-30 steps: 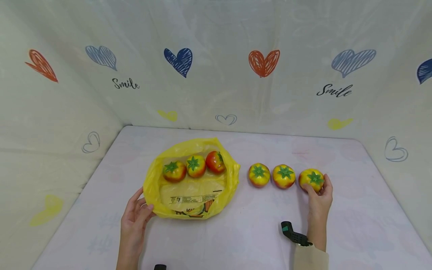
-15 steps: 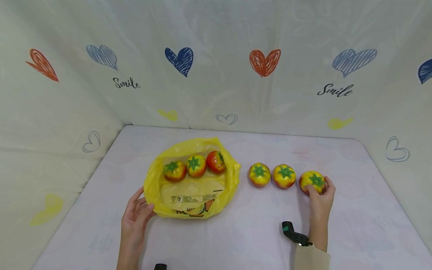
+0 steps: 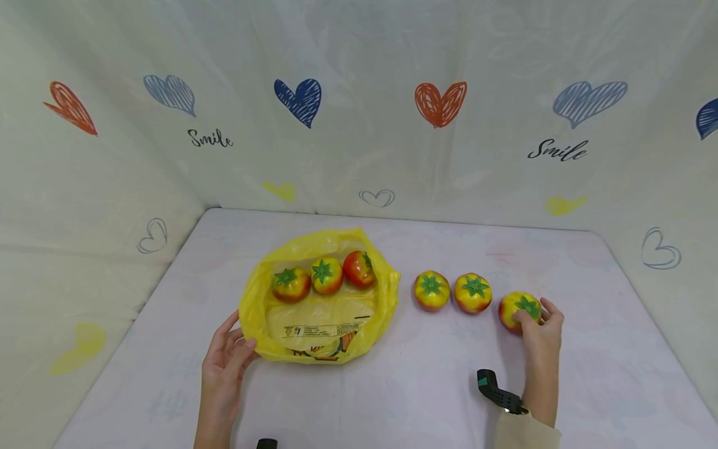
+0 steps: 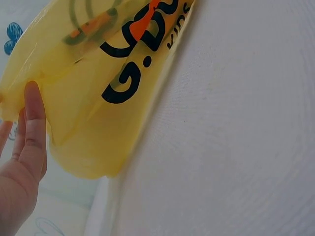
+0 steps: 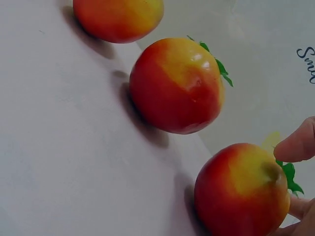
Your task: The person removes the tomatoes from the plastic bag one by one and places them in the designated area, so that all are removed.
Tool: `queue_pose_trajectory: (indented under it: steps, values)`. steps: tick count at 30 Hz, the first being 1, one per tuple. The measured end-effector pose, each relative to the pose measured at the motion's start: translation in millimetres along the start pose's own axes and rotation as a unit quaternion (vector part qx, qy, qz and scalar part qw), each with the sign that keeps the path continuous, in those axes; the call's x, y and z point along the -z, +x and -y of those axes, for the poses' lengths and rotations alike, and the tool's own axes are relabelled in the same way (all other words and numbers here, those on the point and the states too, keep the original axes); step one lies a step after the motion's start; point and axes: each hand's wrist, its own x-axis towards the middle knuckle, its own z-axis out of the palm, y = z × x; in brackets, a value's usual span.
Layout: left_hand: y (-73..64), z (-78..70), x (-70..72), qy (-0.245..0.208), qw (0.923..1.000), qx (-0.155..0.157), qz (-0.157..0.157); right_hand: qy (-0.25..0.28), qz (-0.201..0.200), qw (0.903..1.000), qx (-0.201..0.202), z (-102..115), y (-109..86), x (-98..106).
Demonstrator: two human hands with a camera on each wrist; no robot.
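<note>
In the head view, a yellow bag [image 3: 385, 293] is set on a white table [image 3: 426, 386], nearer its left edge than its right. Its near-left rim is pinched between the thumb and fingers of the left hand [image 3: 225, 363]. Three red-and-yellow fruits [image 3: 326, 276] are contained in it, lined up along the side toward the table's far edge. Between the bag and the table's right edge, a left fruit [image 3: 431, 290] and a middle fruit [image 3: 473, 293] are placed side by side; beyond them, a right fruit [image 3: 512, 304] is held between the thumb and fingers of the right hand [image 3: 543, 333].

In the left wrist view, black lettering [image 4: 118, 99] is seen on the bag's outside, with fingers laid against it.

In the right wrist view, whether the held fruit is touched to the table cannot be told.
</note>
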Motion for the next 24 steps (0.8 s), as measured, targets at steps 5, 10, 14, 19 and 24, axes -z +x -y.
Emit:
queue_pose_trajectory:
  steps: [5,10,14,19,24]
  values:
    - [0.1,0.1,0.1,0.000,1.0000,0.001,-0.001,0.025,-0.023,0.9993,0.012,-2,6.8,5]
    - [-0.1,0.1,0.1,-0.003,1.0000,0.001,0.000,0.048,-0.068,0.9955,0.047,-25,41.8,7]
    - [-0.2,0.1,0.1,-0.004,1.0000,0.002,0.000,0.102,-0.083,0.9863,0.100,-24,42.2,9]
    - [-0.3,0.0,0.0,-0.006,1.0000,0.001,0.000,0.157,-0.067,0.9702,0.172,-19,35.3,4]
    - [-0.3,0.2,-0.1,-0.006,1.0000,0.000,0.000,0.130,-0.031,0.9539,0.269,-20,30.0,-12]
